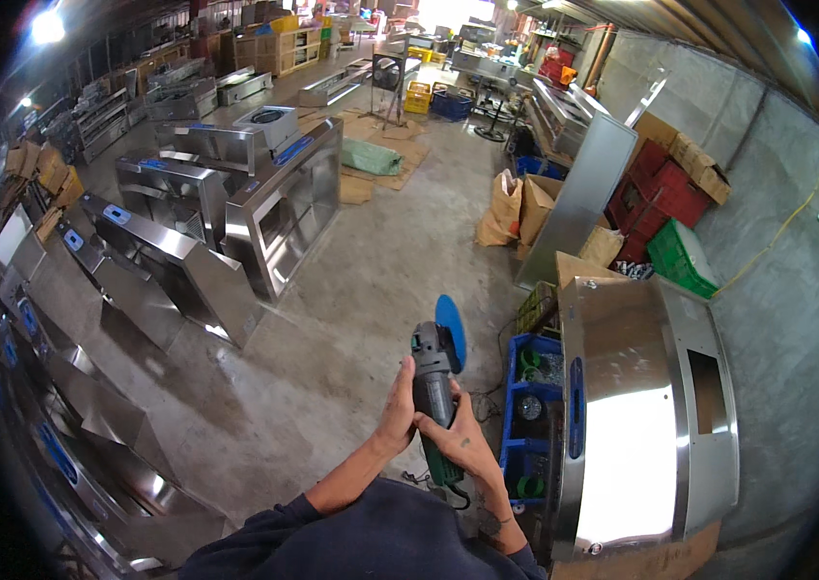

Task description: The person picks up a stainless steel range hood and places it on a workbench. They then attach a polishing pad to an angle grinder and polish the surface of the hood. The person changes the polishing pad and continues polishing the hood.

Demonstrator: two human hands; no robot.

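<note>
An angle grinder [436,394] with a dark grey head and a green rear body is held upright in front of me. A blue disc [451,331] is fitted at its head, edge mostly toward me. My left hand [396,408] is closed along the grinder's left side, close below the head. On the other side my right hand [460,432] wraps the middle of the body, its thumb across the front. A dark cord leaves the grinder's bottom end near my right wrist.
To my right lies a large brushed-steel housing [622,425], with blue bins [516,416] beside it. Several steel cabinets [279,208] stand at the left. Farther right are a leaning metal panel [578,198], a paper sack [499,208] and a green crate [682,256].
</note>
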